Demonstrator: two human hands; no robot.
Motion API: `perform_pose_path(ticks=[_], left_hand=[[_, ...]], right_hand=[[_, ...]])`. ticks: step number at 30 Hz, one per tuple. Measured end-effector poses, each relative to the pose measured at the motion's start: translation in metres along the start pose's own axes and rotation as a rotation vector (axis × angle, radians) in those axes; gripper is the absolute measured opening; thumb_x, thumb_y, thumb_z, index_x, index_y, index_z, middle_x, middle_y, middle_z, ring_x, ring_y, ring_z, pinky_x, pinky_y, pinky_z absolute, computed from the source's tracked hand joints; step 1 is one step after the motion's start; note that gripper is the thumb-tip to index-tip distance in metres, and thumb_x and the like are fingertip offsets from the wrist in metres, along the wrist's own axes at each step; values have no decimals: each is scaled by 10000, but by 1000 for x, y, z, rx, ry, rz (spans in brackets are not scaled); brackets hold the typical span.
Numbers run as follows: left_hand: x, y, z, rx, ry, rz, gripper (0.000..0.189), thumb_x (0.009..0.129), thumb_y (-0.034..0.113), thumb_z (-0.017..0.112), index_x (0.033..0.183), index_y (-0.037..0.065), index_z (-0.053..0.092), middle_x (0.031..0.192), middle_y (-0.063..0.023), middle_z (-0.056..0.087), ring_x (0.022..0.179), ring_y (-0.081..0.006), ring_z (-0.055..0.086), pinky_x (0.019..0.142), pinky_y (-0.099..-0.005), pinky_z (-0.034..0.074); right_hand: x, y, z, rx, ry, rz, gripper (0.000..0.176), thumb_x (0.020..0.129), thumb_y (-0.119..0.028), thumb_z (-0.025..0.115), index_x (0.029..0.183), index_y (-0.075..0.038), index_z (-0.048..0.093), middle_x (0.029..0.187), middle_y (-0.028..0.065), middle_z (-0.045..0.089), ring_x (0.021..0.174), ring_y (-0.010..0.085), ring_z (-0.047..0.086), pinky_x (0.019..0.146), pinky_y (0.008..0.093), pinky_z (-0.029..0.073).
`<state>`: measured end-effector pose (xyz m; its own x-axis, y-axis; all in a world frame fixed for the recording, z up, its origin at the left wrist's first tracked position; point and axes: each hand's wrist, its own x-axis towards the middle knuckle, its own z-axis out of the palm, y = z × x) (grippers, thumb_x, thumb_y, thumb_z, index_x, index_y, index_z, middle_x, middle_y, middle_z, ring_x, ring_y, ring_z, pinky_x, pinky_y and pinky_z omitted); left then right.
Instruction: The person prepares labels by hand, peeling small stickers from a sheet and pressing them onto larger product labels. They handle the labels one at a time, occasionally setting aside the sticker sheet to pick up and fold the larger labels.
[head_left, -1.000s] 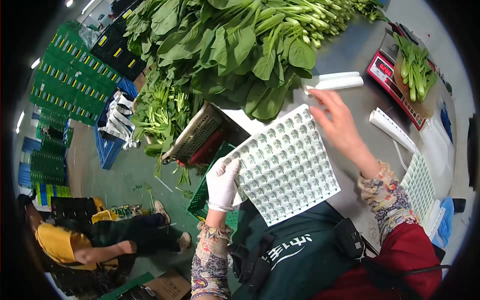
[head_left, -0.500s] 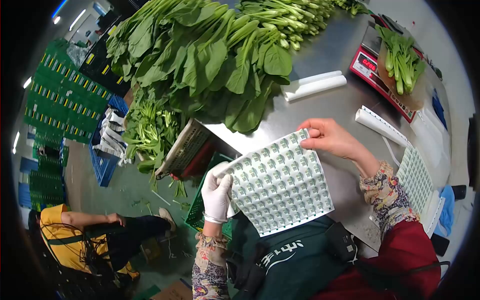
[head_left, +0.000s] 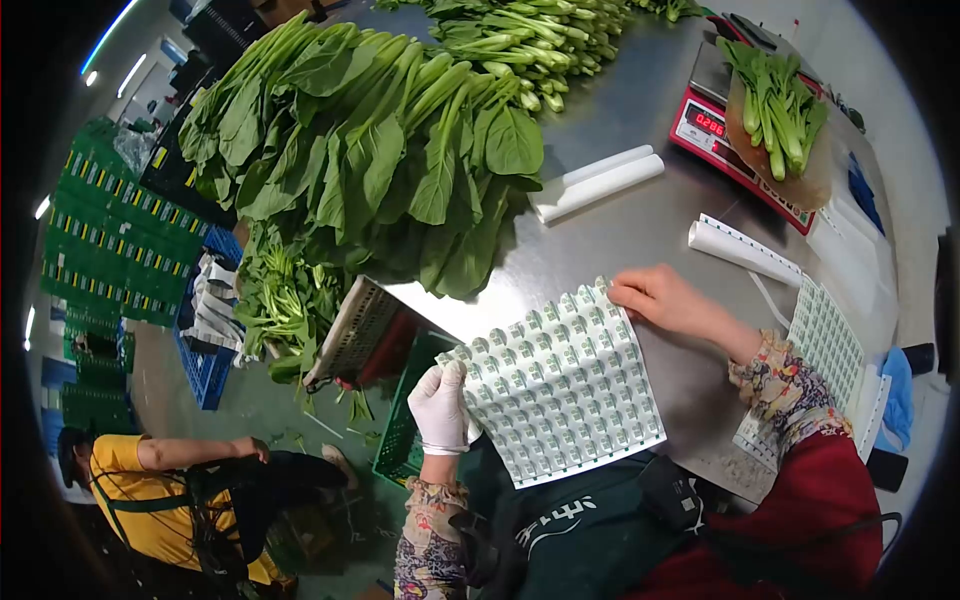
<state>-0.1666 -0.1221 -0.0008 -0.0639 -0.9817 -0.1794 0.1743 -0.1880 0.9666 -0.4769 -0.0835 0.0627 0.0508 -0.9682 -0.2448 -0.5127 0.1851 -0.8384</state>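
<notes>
1. Closest to the wearer's body is a dark green apron (head_left: 620, 500) with white lettering.
2. In front of it, a sheet of stickers (head_left: 560, 390) hangs between the two hands, its lower edge over the apron, small green prints in rows across it.
3. The left hand (head_left: 438, 408), in a white glove, has its fingers closed on the sheet's upper left corner.
4. The bare right hand (head_left: 660, 297) pinches the upper right corner between thumb and fingers.
5. Near the right forearm, another printed sheet (head_left: 827, 345) lies on the metal table (head_left: 690, 400), close to a blue cloth (head_left: 897, 395).
6. Past the hands I see white rolls (head_left: 605, 185) side by side, just beside a big heap of leafy greens (head_left: 370, 170).
7. Farther along, a red scale (head_left: 705, 135) bears one bunch of greens (head_left: 775, 110).
8. Across the floor there's a person in yellow (head_left: 160, 500), and beyond, stacked green crates (head_left: 110, 240).
</notes>
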Motion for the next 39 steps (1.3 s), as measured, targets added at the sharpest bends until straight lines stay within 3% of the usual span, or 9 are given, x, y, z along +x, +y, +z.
perform_pose_path(ticks=[3, 6, 11, 14, 18, 21, 25, 31, 39], left_hand=[[1, 0, 7, -71, -16, 10, 99, 857, 45, 603, 838, -50, 623, 782, -16, 601, 701, -69, 508, 666, -202, 408], [1, 0, 9, -69, -58, 25, 78, 861, 27, 590, 863, -44, 620, 806, -24, 603, 718, -77, 512, 685, -211, 415], [-1, 4, 12, -74, -146, 19, 109, 860, 11, 575, 952, -37, 608, 907, -45, 611, 812, -93, 544, 756, -217, 428], [-2, 9, 15, 25, -166, 48, 156, 860, 1, 566, 1011, -30, 588, 964, -45, 606, 860, -103, 556, 796, -229, 436], [0, 2, 15, 80, -181, 29, 162, 865, 9, 567, 1023, -20, 585, 946, -28, 609, 850, -90, 550, 787, -230, 438], [0, -1, 20, 63, -178, -20, 155, 868, 15, 571, 1019, -18, 586, 926, -18, 610, 838, -79, 544, 775, -224, 438], [-1, 6, 32, 64, -183, 64, 156, 869, 18, 574, 1021, -18, 587, 916, -20, 612, 830, -73, 544, 767, -218, 438], [-2, 3, 37, 25, -133, 3, 152, 881, 43, 567, 1015, -28, 580, 869, -16, 610, 762, -56, 545, 696, -183, 435], [5, -6, 32, -13, -34, -20, 103, 889, 71, 573, 884, -26, 611, 809, 10, 588, 709, -45, 501, 667, -185, 415]], right_hand=[[11, 1, -10, -124, 30, -184, 369, 837, -295, 594, 1095, -33, 561, 930, 51, 579, 771, 149, 507, 715, 287, 421], [26, -11, -14, -132, -102, -136, 446, 806, -375, 619, 1093, -38, 569, 979, 114, 611, 888, 204, 571, 777, 297, 441], [39, -15, -7, 121, -263, -142, 282, 750, -229, 679, 925, -10, 641, 877, 88, 650, 858, 167, 593, 793, 297, 449], [43, -13, -15, 24, -336, -183, 259, 764, -203, 663, 932, -8, 636, 899, 86, 654, 868, 164, 596, 809, 296, 449], [42, -21, -22, -455, -13, -649, 325, 750, -225, 682, 1010, -46, 606, 911, 107, 621, 825, 260, 606, 762, 377, 471], [40, -33, -1, -431, -16, -801, 267, 759, -202, 654, 976, -58, 595, 893, 112, 599, 804, 293, 598, 711, 406, 474], [44, -33, 12, -418, -127, -757, 127, 770, -78, 578, 890, -47, 552, 804, 104, 580, 768, 315, 600, 638, 401, 475], [44, -26, 12, -395, -193, -770, 156, 749, -35, 559, 901, -44, 527, 782, 113, 569, 744, 313, 603, 618, 399, 475], [36, -20, -14, -410, -100, -580, 332, 773, -175, 640, 1064, -51, 536, 870, 119, 597, 799, 299, 601, 698, 401, 472]])
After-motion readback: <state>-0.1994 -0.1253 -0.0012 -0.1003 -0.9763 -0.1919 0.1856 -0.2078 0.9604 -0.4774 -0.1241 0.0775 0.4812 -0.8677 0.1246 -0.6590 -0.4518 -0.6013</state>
